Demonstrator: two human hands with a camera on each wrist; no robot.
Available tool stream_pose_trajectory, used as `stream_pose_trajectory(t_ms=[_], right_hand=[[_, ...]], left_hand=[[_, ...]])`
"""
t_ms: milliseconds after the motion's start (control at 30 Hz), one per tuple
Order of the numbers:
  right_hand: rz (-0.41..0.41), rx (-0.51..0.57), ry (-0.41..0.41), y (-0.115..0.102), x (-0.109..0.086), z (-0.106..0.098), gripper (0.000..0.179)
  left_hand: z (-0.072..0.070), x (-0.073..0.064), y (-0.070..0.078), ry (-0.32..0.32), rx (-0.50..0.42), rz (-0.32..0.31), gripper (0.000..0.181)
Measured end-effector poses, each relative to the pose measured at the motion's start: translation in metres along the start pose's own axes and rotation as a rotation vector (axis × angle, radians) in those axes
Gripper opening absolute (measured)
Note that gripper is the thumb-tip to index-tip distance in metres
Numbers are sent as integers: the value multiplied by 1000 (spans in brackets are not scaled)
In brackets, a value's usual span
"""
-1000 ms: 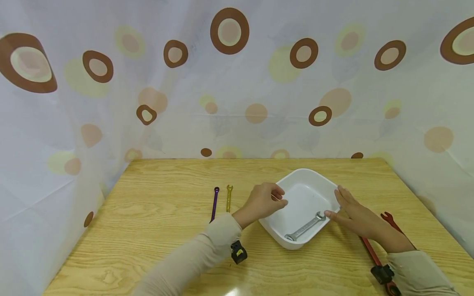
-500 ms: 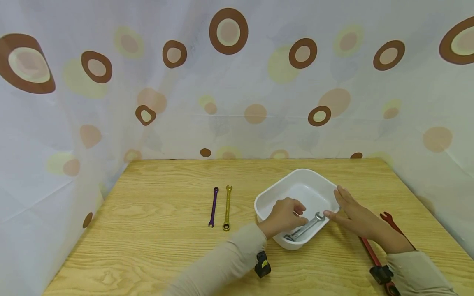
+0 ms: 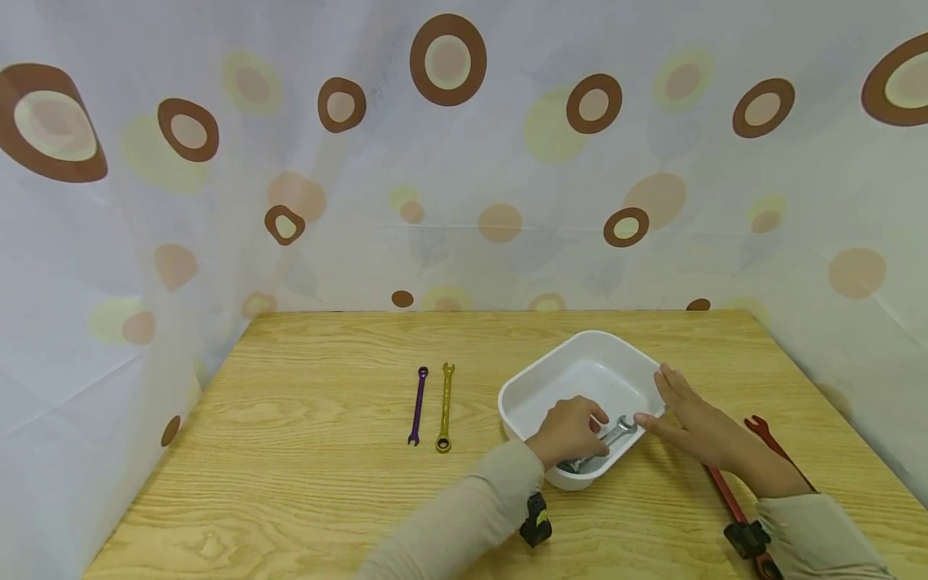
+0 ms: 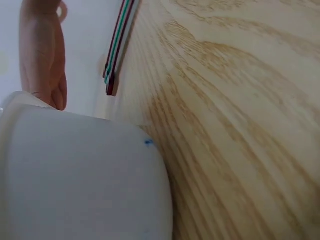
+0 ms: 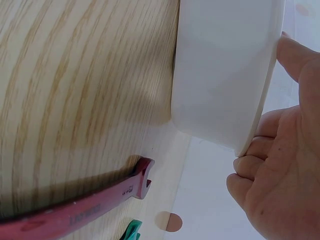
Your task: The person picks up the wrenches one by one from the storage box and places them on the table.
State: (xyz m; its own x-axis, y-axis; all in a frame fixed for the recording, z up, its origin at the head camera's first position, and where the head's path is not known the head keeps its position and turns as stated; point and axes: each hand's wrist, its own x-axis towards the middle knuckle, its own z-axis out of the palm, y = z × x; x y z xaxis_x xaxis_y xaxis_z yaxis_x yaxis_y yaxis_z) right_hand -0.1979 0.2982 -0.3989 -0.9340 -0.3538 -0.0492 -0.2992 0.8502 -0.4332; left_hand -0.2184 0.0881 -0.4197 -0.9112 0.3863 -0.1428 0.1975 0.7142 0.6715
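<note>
A white plastic tub (image 3: 532,383) stands on the table with a silver wrench (image 3: 619,429) lying inside, near its front right wall. My left hand (image 3: 573,431) reaches into the tub over that wrench. Its fingers are bent, with a gap between thumb and forefinger, and the hand hides part of the wrench. My right hand (image 3: 699,423) lies against the tub's right side, fingers extended. In the right wrist view, my right hand's thumb and fingertips touch the tub's rim (image 5: 265,105). The left wrist view shows the tub's outer wall (image 4: 90,170), with my left hand out of sight.
A purple wrench (image 3: 418,407) and a gold wrench (image 3: 446,407) lie side by side left of the tub. Red wrenches (image 3: 725,493) lie at the right, partly under my right forearm. A green tool end (image 5: 131,231) shows beside a red wrench in the right wrist view. Patterned cloth hangs behind the table.
My left hand has moved right and down from the tub's left rim to the silver wrench inside. The gold wrench's lower end has come into view. My right hand stays at the tub.
</note>
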Motion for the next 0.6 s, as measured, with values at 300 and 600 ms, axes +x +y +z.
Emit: stream_pose_trajectory(t_ms=[300, 600], right_hand=[[4, 11, 4, -1, 0, 0, 89], [-7, 15, 0, 0, 0, 0, 90]], left_hand=[[3, 0, 1, 4, 157, 25, 36], [6, 2, -2, 17, 175, 84, 27]])
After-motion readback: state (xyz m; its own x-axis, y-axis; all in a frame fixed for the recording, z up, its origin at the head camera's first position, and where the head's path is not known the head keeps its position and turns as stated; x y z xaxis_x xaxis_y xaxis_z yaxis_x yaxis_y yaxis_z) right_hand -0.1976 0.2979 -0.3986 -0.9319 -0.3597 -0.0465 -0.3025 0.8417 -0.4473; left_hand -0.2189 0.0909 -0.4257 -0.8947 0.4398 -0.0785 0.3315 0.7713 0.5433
